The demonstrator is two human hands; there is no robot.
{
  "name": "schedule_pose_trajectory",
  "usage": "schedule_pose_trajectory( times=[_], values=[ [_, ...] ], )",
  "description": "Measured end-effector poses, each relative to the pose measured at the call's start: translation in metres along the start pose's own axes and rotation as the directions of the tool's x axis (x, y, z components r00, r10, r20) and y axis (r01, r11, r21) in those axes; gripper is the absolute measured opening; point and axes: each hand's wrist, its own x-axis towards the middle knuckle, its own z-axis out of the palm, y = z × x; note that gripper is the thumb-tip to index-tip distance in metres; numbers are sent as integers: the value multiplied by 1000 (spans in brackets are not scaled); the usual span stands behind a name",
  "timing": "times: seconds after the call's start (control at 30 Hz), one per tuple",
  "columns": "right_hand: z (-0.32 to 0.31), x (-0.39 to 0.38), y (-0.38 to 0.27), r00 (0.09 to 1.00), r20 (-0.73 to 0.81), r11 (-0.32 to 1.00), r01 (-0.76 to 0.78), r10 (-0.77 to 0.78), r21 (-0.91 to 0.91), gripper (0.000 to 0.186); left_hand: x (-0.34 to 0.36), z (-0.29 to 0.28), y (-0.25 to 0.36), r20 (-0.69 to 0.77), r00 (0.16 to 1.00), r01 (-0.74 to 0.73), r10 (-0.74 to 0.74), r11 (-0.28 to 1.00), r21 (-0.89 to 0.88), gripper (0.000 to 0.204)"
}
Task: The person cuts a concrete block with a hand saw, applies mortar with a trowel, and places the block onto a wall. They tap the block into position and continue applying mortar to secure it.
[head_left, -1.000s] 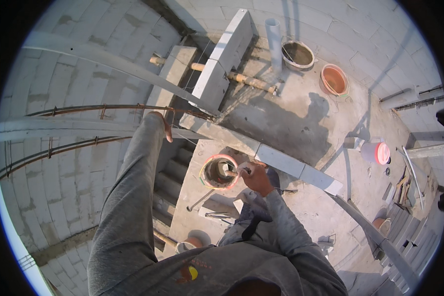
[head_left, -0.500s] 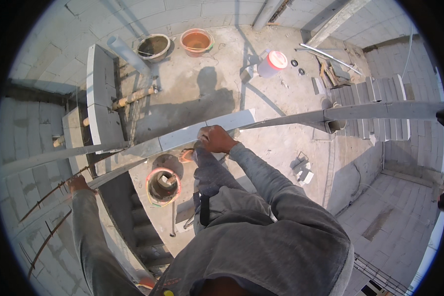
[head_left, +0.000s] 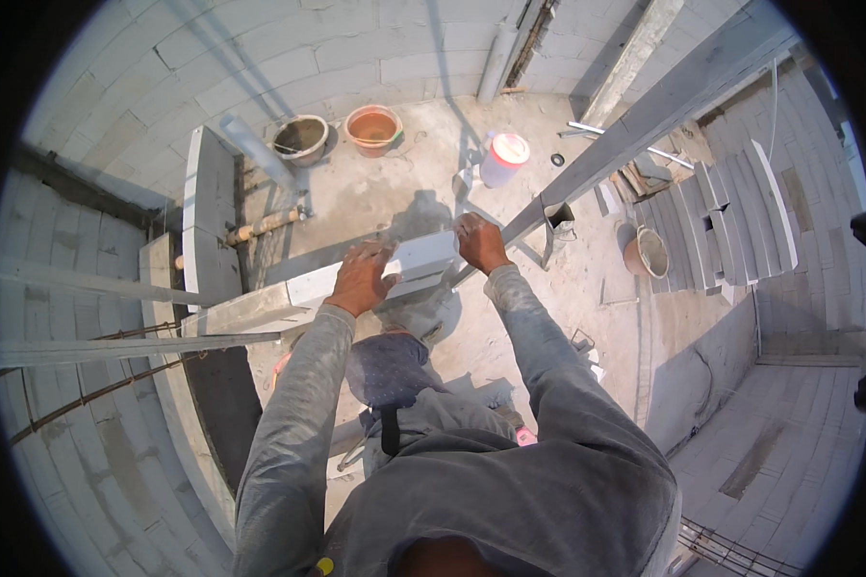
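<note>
A low, narrow wall topped with white lightweight blocks [head_left: 419, 254] runs across in front of me. My left hand [head_left: 359, 279] lies on top of it, fingers stretched and thumb apart. At the right end of the top block my right hand [head_left: 481, 241] curls its fingers over the edge; its fingertips are partly hidden. Right beside that hand a long grey post [head_left: 635, 125] slants up to the far right. To the left, the wall continues as a greyish concrete piece [head_left: 245, 313].
Far left stand a mortar tub [head_left: 299, 141] and an orange-brown tub [head_left: 373, 131]. A pink-lidded container [head_left: 505, 160] sits beyond the wall. Stacked blocks [head_left: 722, 226] and a bucket [head_left: 647, 253] are at right. Props [head_left: 135, 348] and bent rebar [head_left: 96, 391] cross the left side.
My left hand has come from the far left onto the blocks. My right hand has shifted right to the block end. The view has turned, and the post now slants up more steeply.
</note>
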Motion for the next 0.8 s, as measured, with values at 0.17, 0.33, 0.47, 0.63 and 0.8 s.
schedule_pose_trajectory(
  times=[0.17,0.33,0.47,0.63,0.8],
  values=[
    [-20,-24,29,979,-170,993,115,-113,6,6,71,40,70,12,1000,-21,22,997,-71,54],
    [-16,-37,37,965,-166,975,187,-205,-116,4,131,89,95,85,983,176,-162,964,-199,29],
    [-63,-72,27,997,-54,997,56,-54,48,34,173,98,102,98,994,73,-56,980,-186,25],
    [-209,-103,122,679,732,543,-638,63,546,35,193,104,106,-29,995,-104,100,968,-228,26],
    [-178,-8,219,908,343,822,-378,240,427,40,222,107,115,323,933,330,-161,739,-587,29]
  ],
)
